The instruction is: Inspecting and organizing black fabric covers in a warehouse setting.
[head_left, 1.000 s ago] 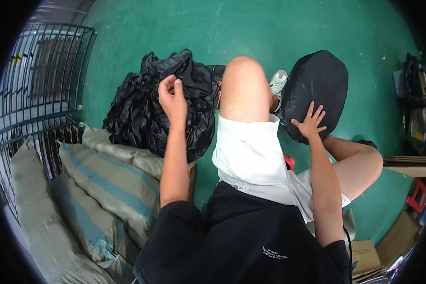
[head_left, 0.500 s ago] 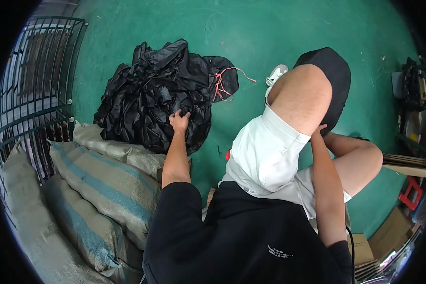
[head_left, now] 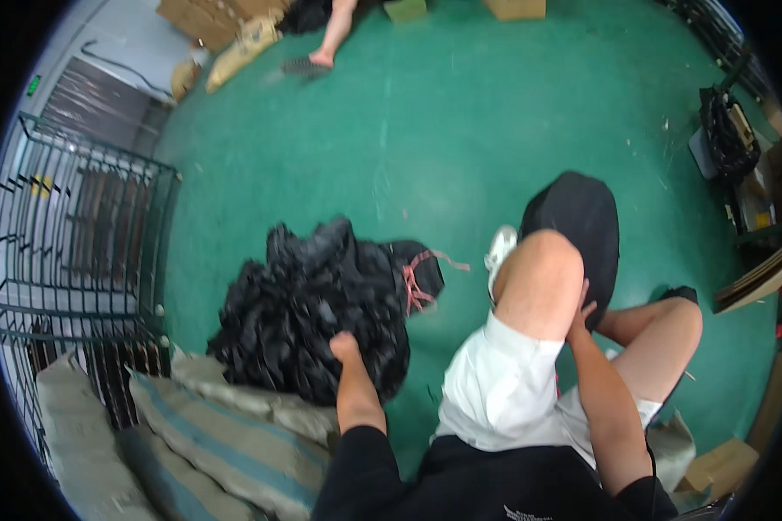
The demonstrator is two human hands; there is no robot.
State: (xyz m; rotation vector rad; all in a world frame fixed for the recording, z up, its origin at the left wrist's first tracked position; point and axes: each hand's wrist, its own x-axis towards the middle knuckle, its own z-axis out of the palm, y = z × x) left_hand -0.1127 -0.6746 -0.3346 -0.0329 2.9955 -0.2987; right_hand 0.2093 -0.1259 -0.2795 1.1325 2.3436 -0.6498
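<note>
A heap of crumpled, thin, shiny black material (head_left: 278, 321) lies on the floor to my left. Pink cords (head_left: 419, 280) rest over a flatter black flap at its right end. My left hand (head_left: 344, 346) is at the front of the heap, its fingers curled into the black material; their tips are hidden. My right hand (head_left: 580, 311) is beside my raised knee, partly covered by the leg. Its visible fingers are apart and touch the near end of a smooth, rounded black object (head_left: 578, 221), which stands against my far shin. What is inside that object cannot be seen.
Woven sacks with blue stripes (head_left: 235, 434) lie at the lower left, below a dark metal rack (head_left: 104, 226). Another person's bare leg (head_left: 336, 35) shows at the top. Cardboard sheets (head_left: 752, 282) and a box (head_left: 719, 466) are on the right.
The view has tipped up, bringing the far floor and another person's leg into sight. My left hand's fingers, apart before, are now curled into the black material. The right hand stays by the knee.
</note>
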